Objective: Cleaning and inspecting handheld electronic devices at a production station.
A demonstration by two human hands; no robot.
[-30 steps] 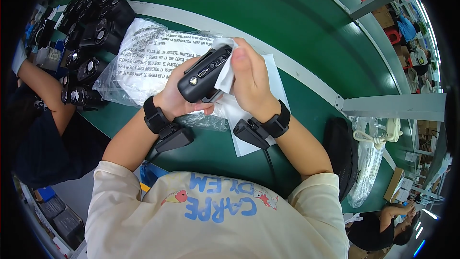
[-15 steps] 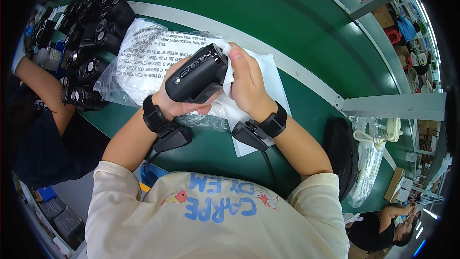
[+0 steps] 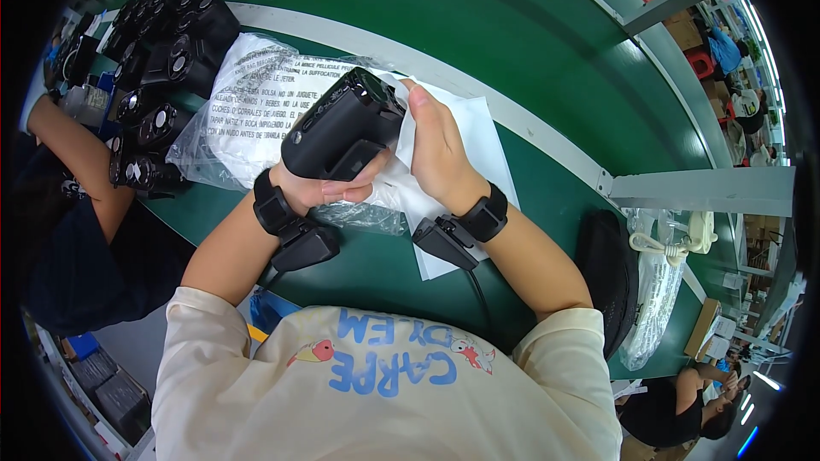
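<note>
A black camera (image 3: 335, 130) with a row of buttons along one face is tilted over the middle of the bench. Wrapped round it from below and the left, my left hand (image 3: 320, 194) is closed, most of its fingers hidden by the camera. My right hand (image 3: 442, 149) pinches a thin white sheet (image 3: 397, 90) between thumb and fingers, close to the camera's right end. Whether the material is cloth, paper or foam I cannot tell. Under both hands lies a clear plastic bag (image 3: 248, 111) with printed text and white contents. Another white sheet (image 3: 483, 141) lies flat to the right.
Several black cameras (image 3: 175, 60) stand crowded at the left of the green bench (image 3: 384, 265). A co-worker's arm (image 3: 81, 154) is beside them. On the right are a black pouch (image 3: 606, 282), a plastic-wrapped bundle (image 3: 653, 307), a white cable (image 3: 658, 246) and a grey metal post (image 3: 700, 189).
The camera has turned in my left hand and shifted slightly left, showing more of its lower side. My right hand, with the white sheet, has come slightly away from the camera's end.
</note>
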